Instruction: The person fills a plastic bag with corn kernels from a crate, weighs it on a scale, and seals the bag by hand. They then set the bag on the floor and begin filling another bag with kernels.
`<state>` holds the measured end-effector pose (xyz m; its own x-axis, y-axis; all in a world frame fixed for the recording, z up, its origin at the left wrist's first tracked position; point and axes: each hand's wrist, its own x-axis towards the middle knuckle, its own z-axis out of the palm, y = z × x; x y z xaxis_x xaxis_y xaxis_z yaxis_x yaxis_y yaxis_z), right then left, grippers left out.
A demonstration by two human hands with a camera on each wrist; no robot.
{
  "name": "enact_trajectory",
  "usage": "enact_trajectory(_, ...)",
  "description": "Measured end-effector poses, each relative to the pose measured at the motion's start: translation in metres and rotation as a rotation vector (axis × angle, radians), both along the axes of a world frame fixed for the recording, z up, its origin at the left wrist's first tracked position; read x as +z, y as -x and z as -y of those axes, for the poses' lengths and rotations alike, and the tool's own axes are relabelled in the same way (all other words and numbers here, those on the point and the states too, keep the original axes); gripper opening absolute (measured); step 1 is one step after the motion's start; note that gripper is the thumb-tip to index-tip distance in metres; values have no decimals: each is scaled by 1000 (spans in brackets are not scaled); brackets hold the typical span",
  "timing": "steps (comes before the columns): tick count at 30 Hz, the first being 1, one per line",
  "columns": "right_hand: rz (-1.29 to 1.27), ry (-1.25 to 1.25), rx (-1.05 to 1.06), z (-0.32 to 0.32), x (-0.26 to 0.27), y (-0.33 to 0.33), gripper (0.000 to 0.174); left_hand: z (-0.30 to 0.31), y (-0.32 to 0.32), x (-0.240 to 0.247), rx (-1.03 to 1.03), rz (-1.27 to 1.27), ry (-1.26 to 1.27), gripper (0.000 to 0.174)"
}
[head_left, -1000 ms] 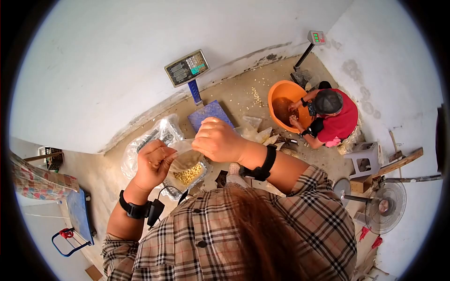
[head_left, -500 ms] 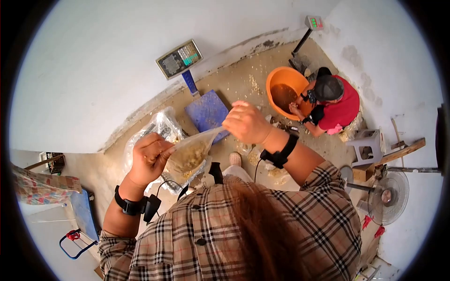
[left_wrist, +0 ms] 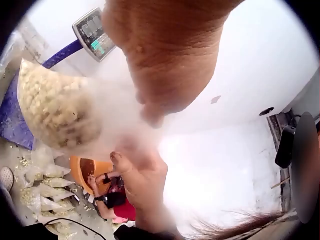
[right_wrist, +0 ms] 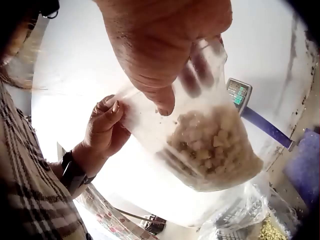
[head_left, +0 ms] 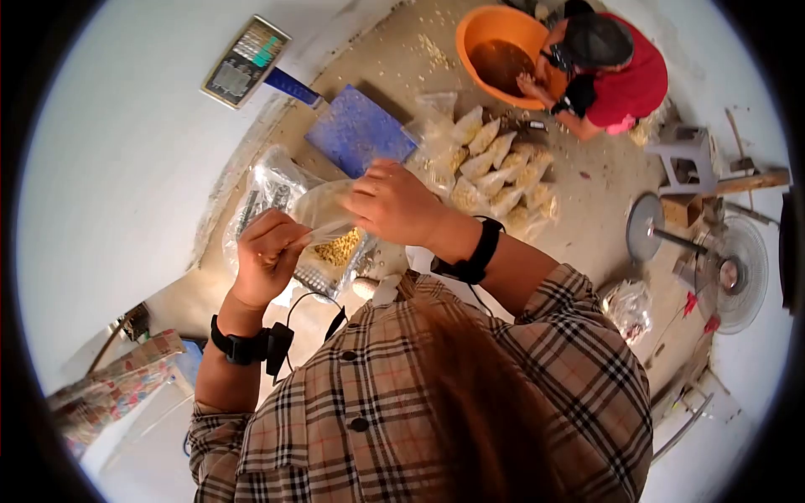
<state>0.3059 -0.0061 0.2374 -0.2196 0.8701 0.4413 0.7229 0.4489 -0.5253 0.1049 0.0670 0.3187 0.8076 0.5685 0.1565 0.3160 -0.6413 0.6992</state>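
Left hand (head_left: 270, 250) and right hand (head_left: 394, 204) grip a translucent bag (right_wrist: 154, 127) bulging with pale chunks (right_wrist: 212, 145).

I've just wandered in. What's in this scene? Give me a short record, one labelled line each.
Left hand: grips clear bag by its edge
Right hand: grips the same bag
Bag contents: pale chunks
Floor: several filled bags
Scale: blue platform, display on a post
Other person: red top, hands at orange tub
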Motion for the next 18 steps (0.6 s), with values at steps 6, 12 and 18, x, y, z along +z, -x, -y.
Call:
enact_trajectory(6, -123, 79, -190, 46, -63, -32, 12, -3, -48, -64, -65, -190, 234, 17)
enact_trajectory(12, -83, 539, -513, 134, -163, -62, 10, -8, -49, -113, -9, -380, 261, 29)
enact_trajectory(18, -311, 969, -1099, 218, -238, -95, 20, -2, -2, -174, 221, -610, 418, 27)
